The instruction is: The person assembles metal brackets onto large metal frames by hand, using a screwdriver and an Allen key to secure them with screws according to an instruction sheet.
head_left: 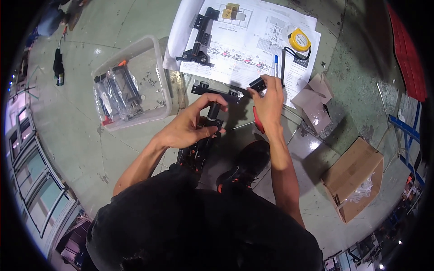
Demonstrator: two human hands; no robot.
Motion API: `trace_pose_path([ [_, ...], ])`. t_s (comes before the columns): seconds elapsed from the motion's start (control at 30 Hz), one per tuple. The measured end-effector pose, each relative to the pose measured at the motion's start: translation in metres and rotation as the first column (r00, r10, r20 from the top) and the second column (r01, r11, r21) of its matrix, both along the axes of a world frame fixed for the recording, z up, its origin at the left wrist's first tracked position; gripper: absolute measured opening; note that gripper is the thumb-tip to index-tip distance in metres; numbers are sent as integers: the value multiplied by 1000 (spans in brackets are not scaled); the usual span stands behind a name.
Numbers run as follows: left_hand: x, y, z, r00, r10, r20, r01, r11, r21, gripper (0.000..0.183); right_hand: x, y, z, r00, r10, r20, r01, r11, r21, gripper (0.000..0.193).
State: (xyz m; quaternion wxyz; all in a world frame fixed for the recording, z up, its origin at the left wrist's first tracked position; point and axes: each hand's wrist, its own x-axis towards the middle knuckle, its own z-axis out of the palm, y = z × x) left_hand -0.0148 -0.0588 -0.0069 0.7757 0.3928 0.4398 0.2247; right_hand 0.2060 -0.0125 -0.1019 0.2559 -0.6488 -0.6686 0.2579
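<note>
My left hand [187, 125] is wrapped round a black metal fitting [214, 113] with a cylindrical upper part and a blocky base. Between the thumb and fingers of my right hand [270, 103] is a small black block [257, 84]. On the floor just beyond my left hand lies a black bar assembly [209, 90] with round knobs on it. A red-handled tool [258, 120] lies beside my right wrist, partly hidden by it. Further off, a longer black bracket assembly [201, 38] rests on printed drawing sheets [246, 38].
A translucent plastic bin [163, 74] at left holds bagged parts and loose screws. On the sheets are brass-coloured blocks [230, 11], a yellow tape measure [299, 39] and a blue pen [275, 65]. Torn cardboard [314, 101] and an open cardboard box [350, 165] lie right.
</note>
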Motion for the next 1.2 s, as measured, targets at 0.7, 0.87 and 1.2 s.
trace_pose_path([
  [0.7,6,39,-3,743,619,-256,-644,765,-21,42,-3,-79,46,419,-350,-838,-52,912,-407,43],
  [0.87,2,56,-5,743,651,-154,-661,750,-17,44,-21,-82,80,420,-342,-841,-265,840,-474,39],
  [1.2,0,69,0,719,682,-131,-676,731,98,41,-31,-97,85,395,-328,-858,-432,758,-488,26],
])
